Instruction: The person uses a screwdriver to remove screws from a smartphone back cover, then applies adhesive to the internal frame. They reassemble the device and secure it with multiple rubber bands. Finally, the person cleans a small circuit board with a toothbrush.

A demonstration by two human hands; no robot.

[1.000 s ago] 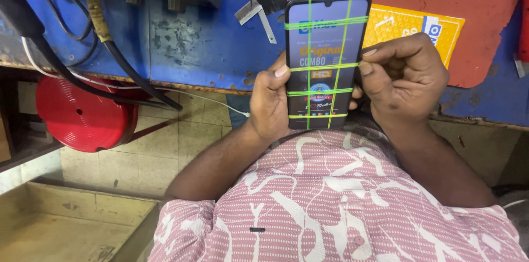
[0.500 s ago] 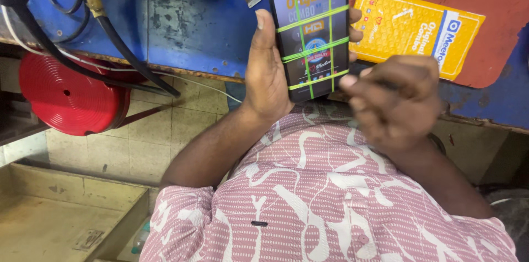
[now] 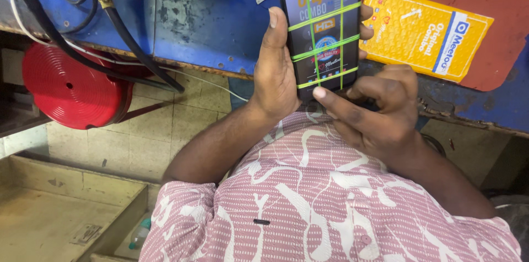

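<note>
My left hand (image 3: 275, 74) grips the phone screen (image 3: 322, 25) at top centre of the frame, thumb along its left edge, fingers wrapped round the right. It's bound with green rubber bands (image 3: 325, 47). My right hand (image 3: 380, 113) holds nothing, loosely curled, index fingertip (image 3: 319, 93) touching the screen's bottom edge. Best to keep the left grip firm on the edges only, not pressing the glass, and pick at one band at a time. Yellow padded envelope (image 3: 424, 33) lies just right on the blue counter (image 3: 204, 19). Red disc (image 3: 71, 88) at left.
</note>
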